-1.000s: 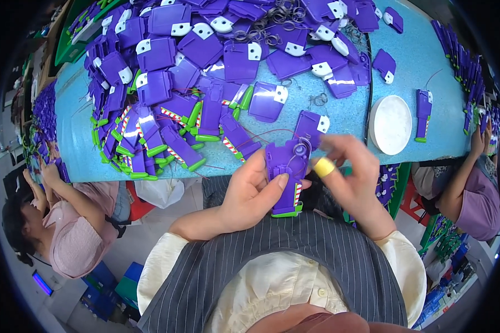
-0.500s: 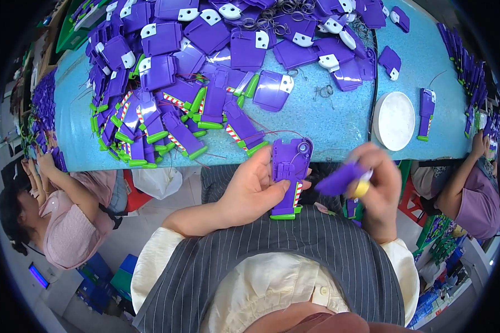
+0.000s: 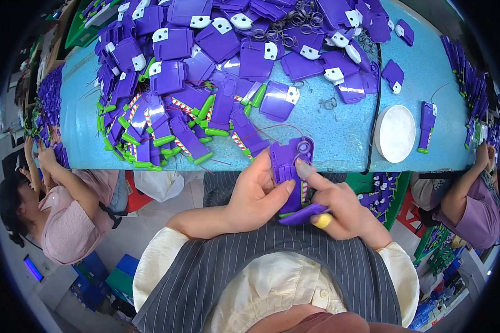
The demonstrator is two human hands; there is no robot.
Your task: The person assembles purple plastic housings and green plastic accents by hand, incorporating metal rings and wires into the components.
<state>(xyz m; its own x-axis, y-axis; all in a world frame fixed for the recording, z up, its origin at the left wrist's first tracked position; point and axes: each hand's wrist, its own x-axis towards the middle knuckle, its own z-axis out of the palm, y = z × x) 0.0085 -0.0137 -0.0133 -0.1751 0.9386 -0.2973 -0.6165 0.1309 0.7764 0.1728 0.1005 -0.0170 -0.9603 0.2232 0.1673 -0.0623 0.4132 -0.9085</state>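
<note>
In front of my body, my left hand (image 3: pixel 249 197) is closed round a purple plastic toy-wing half (image 3: pixel 284 158), its thumb across the face. A coil spring (image 3: pixel 304 147) sits at the upper end of this half, and a red wire runs off from there toward the pile. My right hand (image 3: pixel 343 206), with a yellow band on one finger, holds a second purple plastic piece (image 3: pixel 303 215) low in its grip, tilted over the half's lower end. Its index fingertip touches the half just below the spring. Red-and-white striping shows along the half's right edge, partly covered by the fingers.
Purple panels with white corners (image 3: pixel 216 39) and green-tipped wing parts (image 3: pixel 164 127) are heaped across the blue table (image 3: pixel 83 139). Loose springs (image 3: pixel 305 16) lie at the back. To the right stand a white bowl (image 3: pixel 395 133) and a single wing part (image 3: pixel 427 125). Other people work at both sides.
My right hand has moved left and in to the wing half, bringing its purple piece over the lower end and a fingertip beside the spring. My left hand keeps its hold.
</note>
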